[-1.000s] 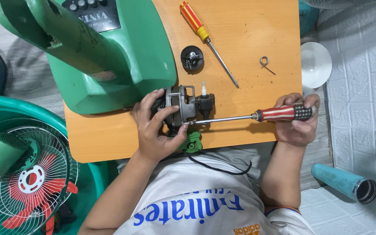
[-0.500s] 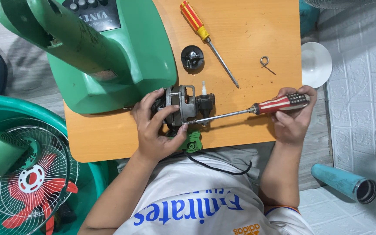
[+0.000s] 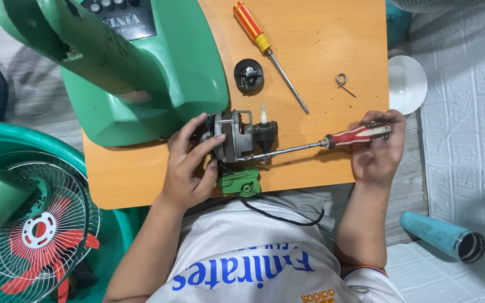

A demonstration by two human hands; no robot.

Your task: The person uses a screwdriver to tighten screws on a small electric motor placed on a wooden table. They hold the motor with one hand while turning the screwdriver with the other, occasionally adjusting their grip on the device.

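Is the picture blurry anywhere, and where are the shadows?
Head view: sharp all over, evenly lit, no glare; the red-and-white-handled screwdriver in the right hand casts a soft shadow on the orange wooden table; the left hand grips the grey metal fan motor, dark beneath.

- I am seeing the red-handled screwdriver's (image 3: pixel 332 142) tip disappearing behind the fan motor (image 3: pixel 237 136).
- My left hand (image 3: pixel 189 165) is covering the motor's near side.
- The green fan base (image 3: pixel 113 62) is running off the top edge.
- The blue tube's (image 3: pixel 443 237) interior is staying too dark to read.
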